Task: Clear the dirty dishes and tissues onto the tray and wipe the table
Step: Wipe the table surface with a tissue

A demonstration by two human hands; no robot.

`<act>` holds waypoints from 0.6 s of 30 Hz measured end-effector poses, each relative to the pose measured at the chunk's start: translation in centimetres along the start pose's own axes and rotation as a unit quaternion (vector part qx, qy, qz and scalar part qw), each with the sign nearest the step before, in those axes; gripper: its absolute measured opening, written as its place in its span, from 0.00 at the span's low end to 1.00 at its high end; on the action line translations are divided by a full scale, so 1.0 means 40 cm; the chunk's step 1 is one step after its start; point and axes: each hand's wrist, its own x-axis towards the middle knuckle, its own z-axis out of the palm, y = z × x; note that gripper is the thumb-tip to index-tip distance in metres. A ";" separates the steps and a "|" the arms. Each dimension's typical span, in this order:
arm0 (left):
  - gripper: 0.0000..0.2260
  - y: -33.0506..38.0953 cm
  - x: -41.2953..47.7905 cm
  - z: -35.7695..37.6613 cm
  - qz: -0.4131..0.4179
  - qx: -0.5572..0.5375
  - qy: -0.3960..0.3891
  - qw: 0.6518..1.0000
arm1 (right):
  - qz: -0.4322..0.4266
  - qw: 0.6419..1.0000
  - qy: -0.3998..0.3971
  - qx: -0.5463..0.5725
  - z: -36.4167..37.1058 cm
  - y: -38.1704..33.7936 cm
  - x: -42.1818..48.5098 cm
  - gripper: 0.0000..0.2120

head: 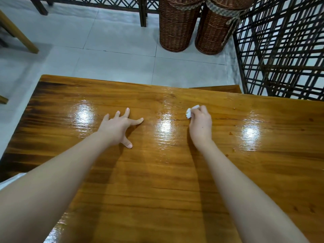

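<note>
A glossy brown wooden table fills the lower part of the head view. My right hand grips a small crumpled white tissue and presses it onto the tabletop near the far edge. My left hand rests on the table to the left of it, fingers spread and straight, holding nothing. A few small orange-brown spots lie on the wood to the right of my right hand. No dishes or tray are in view.
Two tall brown wicker baskets stand on the pale tiled floor beyond the table. A dark lattice screen rises at the right. A wooden bench shows at the table's far edge, and a light wooden table leg stands at far left.
</note>
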 end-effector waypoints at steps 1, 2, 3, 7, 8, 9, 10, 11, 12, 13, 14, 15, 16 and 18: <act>0.47 0.000 -0.001 0.000 -0.001 0.000 0.000 1.000 | -0.016 1.000 -0.008 0.006 -0.001 0.002 0.000 0.10; 0.47 0.001 -0.002 0.000 0.000 0.000 0.000 1.000 | -0.029 0.999 -0.021 0.010 -0.006 0.009 0.004 0.09; 0.47 0.001 -0.002 -0.001 -0.001 0.000 -0.001 1.000 | -0.038 0.999 -0.034 0.011 -0.013 0.019 0.009 0.09; 0.47 0.004 -0.005 -0.005 -0.003 -0.002 -0.004 1.000 | 0.016 1.000 -0.007 0.026 -0.055 0.078 0.043 0.09; 0.47 0.004 -0.006 -0.005 -0.003 -0.001 -0.004 1.000 | 0.053 0.998 0.012 0.028 -0.073 0.097 0.052 0.10; 0.47 0.005 -0.006 -0.005 -0.003 0.000 -0.004 1.000 | 0.091 0.995 0.028 0.024 -0.091 0.119 0.060 0.10; 0.47 0.005 -0.006 -0.005 -0.003 0.001 -0.004 1.000 | 0.126 0.991 0.043 0.018 -0.109 0.144 0.068 0.11; 0.47 0.004 -0.006 -0.006 -0.003 0.000 -0.004 1.000 | 0.154 0.986 0.055 0.014 -0.123 0.165 0.075 0.11; 0.47 0.004 -0.006 -0.006 -0.003 -0.001 -0.005 1.000 | 0.174 0.983 0.063 0.010 -0.132 0.179 0.081 0.12; 0.47 0.003 -0.005 -0.006 -0.002 0.001 -0.005 1.000 | 0.190 0.980 0.066 0.005 -0.134 0.184 0.085 0.12; 0.47 0.003 -0.006 -0.007 -0.002 0.004 -0.005 1.000 | 0.204 0.977 0.067 -0.001 -0.130 0.178 0.087 0.12; 0.46 0.004 -0.006 -0.007 -0.001 0.007 -0.006 1.000 | 0.213 0.975 0.068 -0.004 -0.124 0.163 0.086 0.13; 0.46 0.005 -0.007 -0.006 -0.002 0.009 -0.005 1.000 | 0.215 0.974 0.066 -0.003 -0.114 0.139 0.081 0.13; 0.46 0.008 -0.007 -0.006 -0.003 0.015 -0.004 1.000 | 0.178 0.983 0.039 0.006 -0.091 0.082 0.058 0.13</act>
